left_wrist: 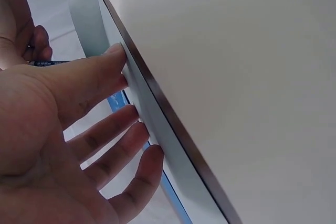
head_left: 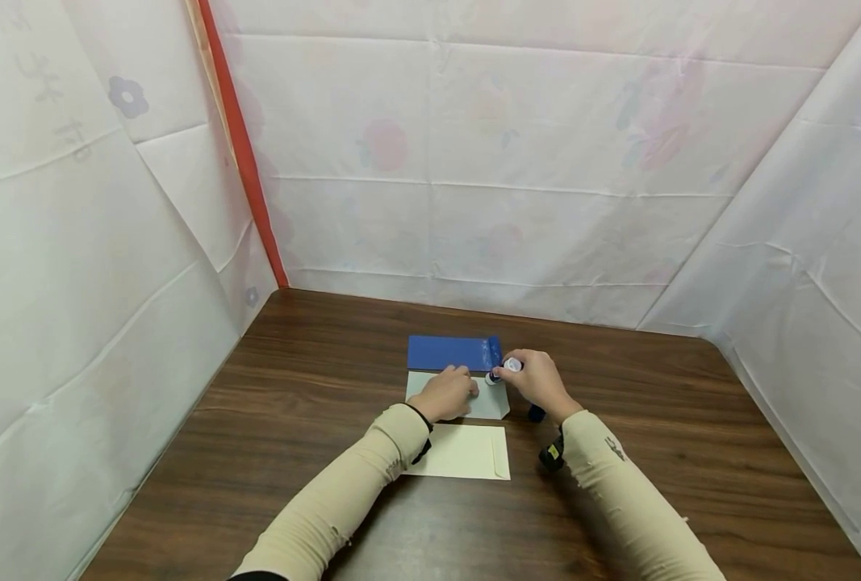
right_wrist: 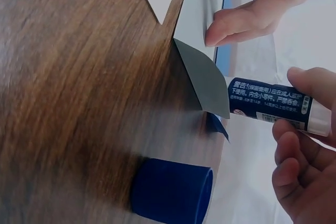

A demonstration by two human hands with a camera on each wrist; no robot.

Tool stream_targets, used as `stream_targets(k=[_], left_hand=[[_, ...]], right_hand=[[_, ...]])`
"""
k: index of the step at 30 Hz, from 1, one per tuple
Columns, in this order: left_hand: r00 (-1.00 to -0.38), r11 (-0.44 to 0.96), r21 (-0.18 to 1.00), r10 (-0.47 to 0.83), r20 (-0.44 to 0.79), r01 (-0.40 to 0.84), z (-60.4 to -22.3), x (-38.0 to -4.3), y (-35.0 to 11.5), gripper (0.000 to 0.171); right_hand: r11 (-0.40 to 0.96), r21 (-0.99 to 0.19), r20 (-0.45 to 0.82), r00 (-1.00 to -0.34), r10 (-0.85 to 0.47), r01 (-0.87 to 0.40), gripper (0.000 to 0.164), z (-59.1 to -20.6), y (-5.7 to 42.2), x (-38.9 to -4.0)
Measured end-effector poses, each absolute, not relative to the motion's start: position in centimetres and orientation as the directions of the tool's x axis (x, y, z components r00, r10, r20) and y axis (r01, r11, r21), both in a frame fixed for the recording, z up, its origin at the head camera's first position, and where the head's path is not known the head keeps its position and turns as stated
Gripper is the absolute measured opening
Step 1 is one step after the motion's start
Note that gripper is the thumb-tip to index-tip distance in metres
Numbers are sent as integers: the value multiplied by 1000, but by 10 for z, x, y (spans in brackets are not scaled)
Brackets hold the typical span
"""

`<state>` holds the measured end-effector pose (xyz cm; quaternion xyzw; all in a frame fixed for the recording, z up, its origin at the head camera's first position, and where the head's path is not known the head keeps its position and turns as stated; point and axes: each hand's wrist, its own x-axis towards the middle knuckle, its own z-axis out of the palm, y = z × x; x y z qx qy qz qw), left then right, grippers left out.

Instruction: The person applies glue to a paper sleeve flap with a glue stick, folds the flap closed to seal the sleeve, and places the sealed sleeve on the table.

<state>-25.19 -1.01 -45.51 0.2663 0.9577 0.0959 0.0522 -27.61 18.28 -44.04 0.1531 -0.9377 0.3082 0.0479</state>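
Note:
My right hand pinches a dark blue glue stick by its white base, between thumb and fingers. The stick's far end is at the raised flap of a pale grey-blue envelope, and its tip is hidden behind that flap in the right wrist view. Across the same envelope, my left hand presses with its fingertips, the fingers spread and only slightly bent. A blue cap lies on the table just below the right hand.
Beyond the pale envelope lies a blue envelope with whitish smears at its right end. A cream envelope lies on the near side, partly under the left forearm. Patterned white sheets enclose the brown wooden table at the back and sides.

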Motion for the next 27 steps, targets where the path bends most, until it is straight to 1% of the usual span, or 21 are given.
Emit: stream_targets(k=[4, 9, 20, 27], left_hand=[[-855, 842, 220, 516, -56, 494, -455, -252, -10, 29], [-858, 845, 229, 509, -66, 484, -454, -252, -9, 30], [-861, 846, 232, 506, -60, 481, -454, -252, -10, 28], [-860, 844, 227, 509, -50, 486, -454, -253, -11, 28]], right_hand=[[780, -531, 177, -943, -281, -332, 30, -440, 184, -274], [781, -508, 184, -932, -314, -363, 28, -439, 185, -270], [756, -526, 160, -918, -362, -390, 23, -440, 190, -257], [728, -555, 125, -906, -405, -402, 25, -436, 192, -247]])
